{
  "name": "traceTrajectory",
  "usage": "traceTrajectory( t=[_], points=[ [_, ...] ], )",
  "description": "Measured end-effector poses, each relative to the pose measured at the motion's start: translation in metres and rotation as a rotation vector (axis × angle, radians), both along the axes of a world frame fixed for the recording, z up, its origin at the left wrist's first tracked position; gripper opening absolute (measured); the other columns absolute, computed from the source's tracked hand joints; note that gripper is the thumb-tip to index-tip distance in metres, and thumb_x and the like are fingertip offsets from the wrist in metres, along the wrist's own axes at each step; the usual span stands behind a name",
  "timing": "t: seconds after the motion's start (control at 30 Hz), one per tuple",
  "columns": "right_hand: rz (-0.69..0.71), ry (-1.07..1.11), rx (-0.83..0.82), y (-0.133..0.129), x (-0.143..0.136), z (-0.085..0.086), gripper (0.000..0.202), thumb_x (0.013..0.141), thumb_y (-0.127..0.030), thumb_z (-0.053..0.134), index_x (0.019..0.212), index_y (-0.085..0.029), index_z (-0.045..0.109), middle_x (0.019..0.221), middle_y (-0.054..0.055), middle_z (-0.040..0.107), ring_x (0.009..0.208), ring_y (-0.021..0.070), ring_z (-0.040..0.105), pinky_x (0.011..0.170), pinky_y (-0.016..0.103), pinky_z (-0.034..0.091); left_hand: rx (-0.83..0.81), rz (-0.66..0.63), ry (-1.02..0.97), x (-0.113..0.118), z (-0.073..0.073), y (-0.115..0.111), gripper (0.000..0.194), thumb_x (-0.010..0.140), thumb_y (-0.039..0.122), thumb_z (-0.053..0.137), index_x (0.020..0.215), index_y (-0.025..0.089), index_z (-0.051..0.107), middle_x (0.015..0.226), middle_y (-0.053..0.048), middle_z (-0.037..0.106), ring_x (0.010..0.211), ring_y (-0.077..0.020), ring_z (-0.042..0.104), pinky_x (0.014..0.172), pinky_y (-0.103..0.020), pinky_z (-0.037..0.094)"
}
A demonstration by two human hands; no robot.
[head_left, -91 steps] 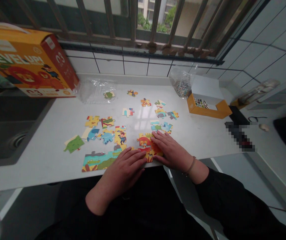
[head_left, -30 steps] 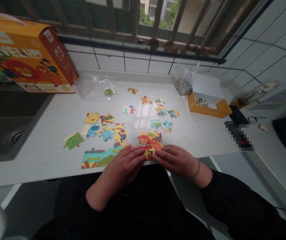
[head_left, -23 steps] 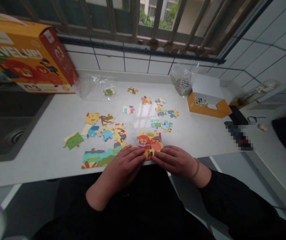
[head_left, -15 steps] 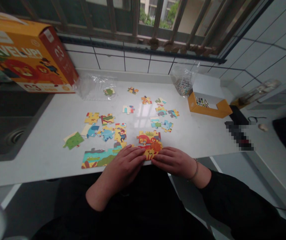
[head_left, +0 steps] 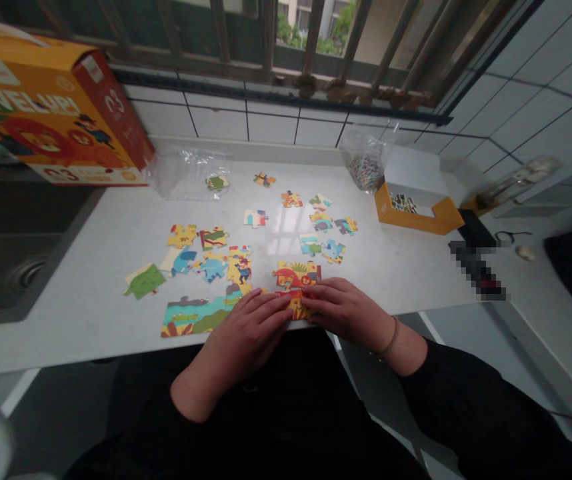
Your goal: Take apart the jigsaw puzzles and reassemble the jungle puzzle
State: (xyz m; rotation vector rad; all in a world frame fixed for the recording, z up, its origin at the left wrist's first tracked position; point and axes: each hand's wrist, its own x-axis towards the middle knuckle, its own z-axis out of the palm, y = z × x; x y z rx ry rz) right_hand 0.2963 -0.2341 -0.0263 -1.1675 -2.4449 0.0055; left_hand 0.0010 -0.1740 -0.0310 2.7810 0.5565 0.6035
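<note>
Two hands work at the counter's (head_left: 91,313) near edge. On the left lies the joined blue-green strip (head_left: 191,319); our left hand (head_left: 246,337) rests flat beside it, fingers spread. Next, the orange lion cluster (head_left: 293,279) lies under our fingertips, and our right hand (head_left: 349,310) presses flat on its right side. We judge we are seating a piece; next calls for even downward pressure without shifting neighbours.

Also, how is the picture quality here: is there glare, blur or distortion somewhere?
Head view: window light leaves a pale glare patch on the white countertop among the loose puzzle pieces; the window bars and wall tiles bend toward the edges, a wide-angle distortion; a dark object at right is pixelated; both hands, left hand and right hand, look sharp.
</note>
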Motion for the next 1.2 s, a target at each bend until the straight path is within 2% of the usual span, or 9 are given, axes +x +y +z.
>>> traceTrajectory(
  t=[0.3,0.43,0.53,0.67,0.8,0.97,1.07,1.2],
  points=[
    [-0.032,-0.018,-0.061,-0.001,-0.002,0.01,0.022,0.107,-0.034,0.072,0.128,-0.029,0.075,0.138,0.009,0.077,0.122,0.0285,0.073,0.102,0.049,0.063,0.073,0.038,0.078,0.01,-0.001,-0.002,0.047,0.107,0.029,0.066,0.154,0.029,0.06,0.15,-0.01,0.07,0.135,-0.0313,0.065,0.12,-0.056,0.048],
    [-0.233,0.096,-0.097,0.013,-0.004,0.019,0.029,0.11,-0.025,0.061,0.137,-0.023,0.071,0.139,0.014,0.074,0.125,0.0294,0.071,0.107,0.052,0.061,0.069,0.057,0.073,0.013,-0.002,-0.002,0.038,0.109,0.03,0.064,0.147,0.03,0.064,0.148,-0.008,0.07,0.131,-0.0304,0.066,0.118,-0.056,0.047],
    [-0.348,0.022,-0.193,0.037,-0.01,0.029,0.033,0.107,-0.027,0.068,0.138,-0.016,0.069,0.139,0.019,0.072,0.127,0.0329,0.068,0.11,0.053,0.057,0.068,0.061,0.066,0.014,-0.002,-0.003,0.035,0.109,0.03,0.064,0.144,0.029,0.066,0.148,-0.008,0.071,0.131,-0.0308,0.065,0.118,-0.056,0.047],
    [-0.312,-0.159,-0.359,0.068,-0.02,0.041,0.039,0.099,-0.034,0.083,0.13,-0.013,0.072,0.128,0.019,0.073,0.117,0.0332,0.069,0.102,0.047,0.057,0.097,0.05,0.059,0.014,-0.002,-0.003,0.036,0.109,0.029,0.062,0.145,0.027,0.067,0.151,-0.008,0.07,0.131,-0.031,0.065,0.12,-0.057,0.045],
    [-0.288,-0.241,-0.419,0.086,-0.023,0.049,0.037,0.095,-0.035,0.088,0.124,-0.015,0.076,0.117,0.017,0.074,0.111,0.0324,0.069,0.097,0.043,0.056,0.1,0.034,0.05,0.014,-0.004,-0.004,0.037,0.11,0.028,0.061,0.146,0.027,0.067,0.156,-0.005,0.069,0.134,-0.0303,0.065,0.121,-0.056,0.043],
    [-0.292,-0.242,-0.481,0.097,-0.024,0.056,0.046,0.089,-0.035,0.094,0.126,-0.017,0.075,0.12,0.017,0.073,0.115,0.0339,0.067,0.1,0.043,0.054,0.069,0.037,0.037,0.013,-0.005,-0.004,0.038,0.111,0.029,0.06,0.148,0.029,0.066,0.154,-0.005,0.071,0.139,-0.0286,0.063,0.124,-0.054,0.041],
    [-0.278,-0.209,-0.502,0.102,-0.025,0.061,0.046,0.086,-0.031,0.096,0.123,-0.018,0.074,0.12,0.015,0.072,0.113,0.0314,0.067,0.096,0.039,0.052,0.063,0.035,0.042,0.013,-0.004,-0.004,0.038,0.11,0.028,0.061,0.148,0.028,0.067,0.153,-0.005,0.071,0.14,-0.0284,0.063,0.124,-0.054,0.041],
    [-0.282,-0.108,-0.547,0.107,-0.027,0.066,0.027,0.092,-0.021,0.088,0.113,-0.017,0.072,0.112,0.009,0.072,0.097,0.0224,0.066,0.084,0.031,0.047,0.066,0.036,0.036,0.014,-0.003,-0.005,0.038,0.11,0.029,0.063,0.148,0.028,0.067,0.153,-0.006,0.071,0.139,-0.0286,0.064,0.123,-0.053,0.042]
  ],
)
